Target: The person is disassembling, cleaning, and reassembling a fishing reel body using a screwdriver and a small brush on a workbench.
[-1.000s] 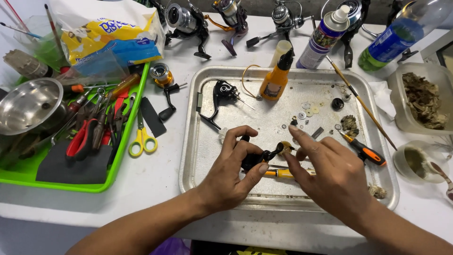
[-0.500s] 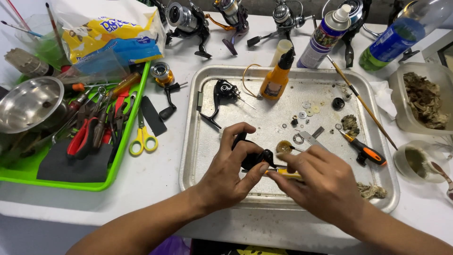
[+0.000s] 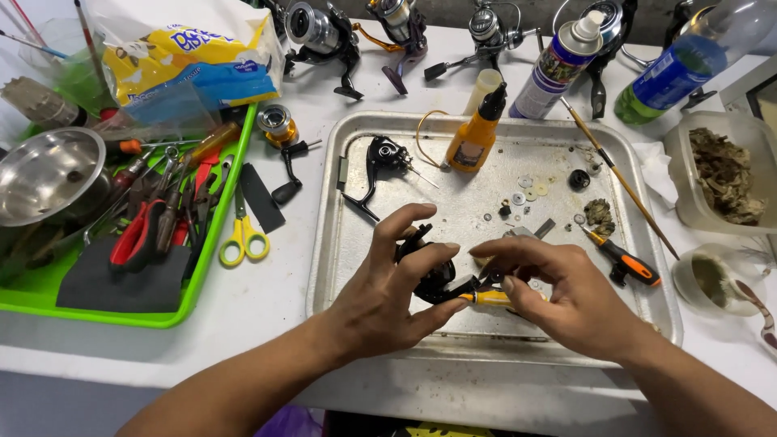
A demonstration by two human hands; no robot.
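Black reel body [image 3: 429, 271] gripped left hand [image 3: 380, 295], right hand [image 3: 566, 295] touching.

The black reel part [image 3: 427, 271] sits low over the metal tray [image 3: 486, 344], tilted. The yellow-handled screwdriver [image 3: 486, 298] lies nearly flat, touching it.

Bright, even overhead light, soft shadows, mild glare on the metal tray [image 3: 647, 267], sharp focus.
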